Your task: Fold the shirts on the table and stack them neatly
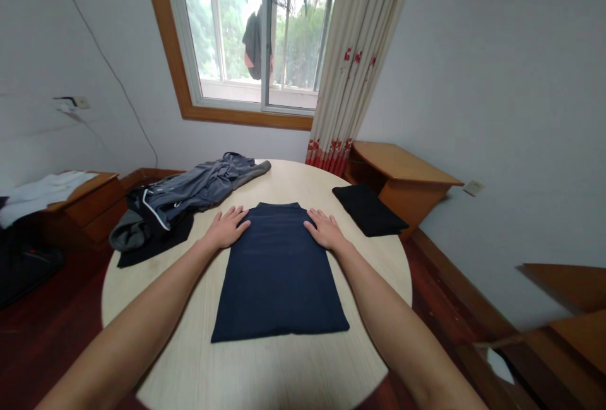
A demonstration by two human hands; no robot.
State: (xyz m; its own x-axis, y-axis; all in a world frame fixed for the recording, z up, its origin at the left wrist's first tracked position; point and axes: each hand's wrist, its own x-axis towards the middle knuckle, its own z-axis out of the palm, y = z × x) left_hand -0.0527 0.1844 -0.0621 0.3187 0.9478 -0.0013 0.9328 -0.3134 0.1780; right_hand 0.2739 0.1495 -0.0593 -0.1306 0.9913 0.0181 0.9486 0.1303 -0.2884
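A navy blue shirt (pixel 281 277), folded into a long flat panel, lies in the middle of the round table with its collar end (pixel 279 205) toward the window. My left hand (pixel 227 227) rests on its upper left edge, fingers spread flat. On the upper right edge lies my right hand (pixel 324 228), its fingers also stretched out, palm down. Neither hand grips the fabric. The shirt's near hem runs almost straight, and its surface looks smooth with faint creases near the top.
Crumpled grey and dark clothes (pixel 199 186) pile up at the table's back left. A folded black garment (pixel 369 209) lies at the right on the pale round table (pixel 265 378). Beyond stand a wooden desk (pixel 402 164), a curtain (pixel 360 50) and a window; a wooden cabinet (pixel 101 205) is left.
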